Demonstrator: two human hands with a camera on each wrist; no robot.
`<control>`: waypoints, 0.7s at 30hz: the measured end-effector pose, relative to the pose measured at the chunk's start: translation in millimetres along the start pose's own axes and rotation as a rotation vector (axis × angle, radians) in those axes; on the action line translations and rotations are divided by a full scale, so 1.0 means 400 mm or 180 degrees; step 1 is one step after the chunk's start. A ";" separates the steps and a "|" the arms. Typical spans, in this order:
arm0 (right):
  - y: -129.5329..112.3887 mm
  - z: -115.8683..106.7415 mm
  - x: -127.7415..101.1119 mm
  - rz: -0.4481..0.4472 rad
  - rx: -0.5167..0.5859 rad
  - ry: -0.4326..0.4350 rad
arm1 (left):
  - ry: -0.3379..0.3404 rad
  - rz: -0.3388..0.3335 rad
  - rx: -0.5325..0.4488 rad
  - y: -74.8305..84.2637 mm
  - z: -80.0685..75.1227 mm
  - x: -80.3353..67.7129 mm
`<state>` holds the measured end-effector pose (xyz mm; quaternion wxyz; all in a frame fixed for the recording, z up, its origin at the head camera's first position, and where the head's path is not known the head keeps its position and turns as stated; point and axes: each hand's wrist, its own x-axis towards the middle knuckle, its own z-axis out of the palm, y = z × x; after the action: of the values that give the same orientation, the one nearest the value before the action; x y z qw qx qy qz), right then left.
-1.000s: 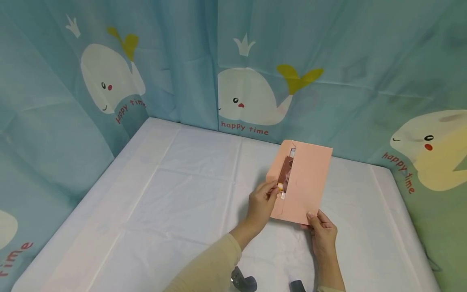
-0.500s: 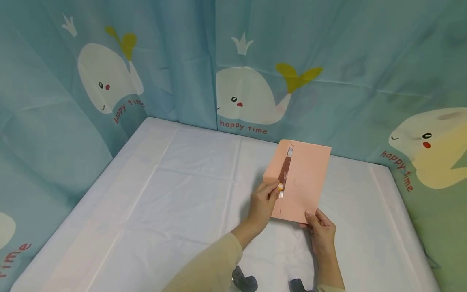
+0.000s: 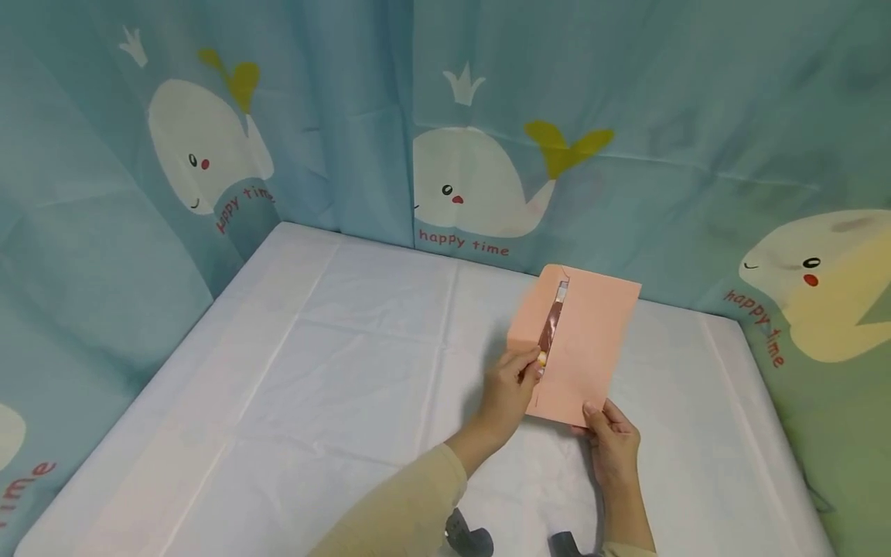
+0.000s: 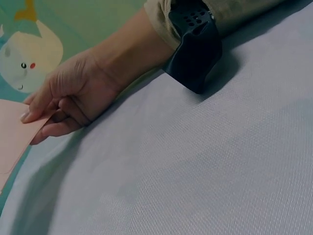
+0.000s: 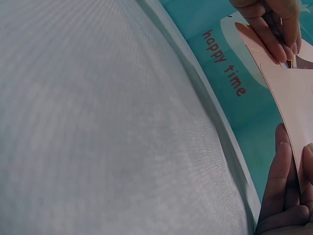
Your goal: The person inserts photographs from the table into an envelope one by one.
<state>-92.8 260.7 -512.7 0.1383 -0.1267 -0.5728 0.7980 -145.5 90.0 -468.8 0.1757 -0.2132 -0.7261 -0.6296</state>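
Observation:
A pink envelope [image 3: 585, 348] is held tilted above the white table [image 3: 313, 371]. Through the narrow gap beside its flap a brown card [image 3: 553, 325] shows. My left hand [image 3: 530, 365] pinches the flap's edge at the gap, near the envelope's lower left side. My right hand [image 3: 595, 415] pinches the envelope's bottom corner, thumb on top. In the left wrist view the right hand [image 4: 46, 120] grips the envelope [image 4: 12, 139]. The right wrist view shows the left hand's fingers [image 5: 269, 24] at the top of the envelope [image 5: 293, 88], and the right hand [image 5: 288, 181] below it.
A blue curtain with white whales [image 3: 473, 178] closes in the table at the back, left and right. A white cloth covers the table. Black wrist devices [image 3: 466, 538] show at the bottom edge, and one [image 4: 195, 49] sits on the right wrist.
The gap at the flap has narrowed, so less of the brown card shows. The envelope has tilted slightly to the right. Both hands keep their hold.

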 end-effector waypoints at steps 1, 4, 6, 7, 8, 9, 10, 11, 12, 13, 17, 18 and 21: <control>-0.001 -0.002 -0.001 -0.0010 0.0029 0.0008 | -0.0008 0.0017 0.0020 0.001 0.004 0.000; -0.003 -0.005 -0.003 0.0015 0.0114 0.0003 | 0.0000 0.0019 0.0070 0.004 0.013 0.001; -0.004 -0.007 -0.002 0.0039 0.0178 -0.0025 | -0.0013 0.0004 0.0097 0.007 0.018 0.003; -0.003 -0.006 -0.001 0.0052 0.0213 -0.0057 | -0.0028 -0.0008 0.0108 0.008 0.018 0.005; -0.001 -0.005 0.000 0.0057 0.0256 -0.0083 | -0.0047 -0.0019 0.0122 0.010 0.018 0.007; 0.000 -0.005 0.001 0.0051 0.0299 -0.0112 | -0.0073 -0.0024 0.0134 0.011 0.017 0.009; 0.001 -0.006 0.002 0.0031 0.0327 -0.0138 | -0.0108 -0.0034 0.0141 0.013 0.017 0.010; 0.002 -0.006 0.003 0.0010 0.0356 -0.0158 | -0.0144 -0.0052 0.0136 0.014 0.017 0.012; 0.001 -0.005 0.003 -0.0008 0.0364 -0.0178 | -0.0190 -0.0063 0.0183 0.014 0.017 0.012; 0.001 -0.005 0.003 -0.0019 0.0363 -0.0188 | -0.0233 -0.0090 0.0237 0.014 0.017 0.013; -0.002 0.000 0.000 0.0025 0.0231 -0.0166 | -0.0432 -0.0311 0.0450 0.005 0.014 0.010; -0.003 0.002 -0.001 0.0044 0.0179 -0.0140 | -0.0480 -0.0360 0.0487 0.002 0.013 0.008; -0.008 0.005 -0.003 0.0106 0.0080 -0.0040 | -0.0530 -0.0455 0.0406 -0.004 0.009 0.007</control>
<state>-92.3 259.4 -508.9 0.1230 -0.1294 -0.5614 0.8081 -148.6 93.7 -469.3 0.0826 -0.2009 -0.7901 -0.5732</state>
